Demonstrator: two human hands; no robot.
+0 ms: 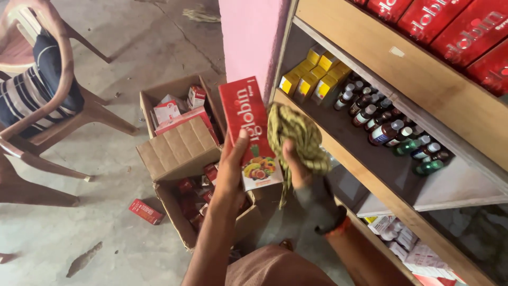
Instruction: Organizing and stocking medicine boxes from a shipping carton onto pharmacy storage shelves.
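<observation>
Red medicine box (250, 132) with fruit pictured on its lower end stands upright in my left hand (233, 172), thumb across its front, held at chest height between me and the wooden shelf (423, 79), probably so its face can be wiped. My right hand (296, 167) is clenched around a bunched olive cloth (296, 137), pressed just beside the box's right edge. On the floor below, two open cardboard cartons (177, 151) hold more red boxes; one red box (145, 211) lies loose beside them. Six yellow boxes (315, 77) and many small bottles (386, 127) line the shelf.
</observation>
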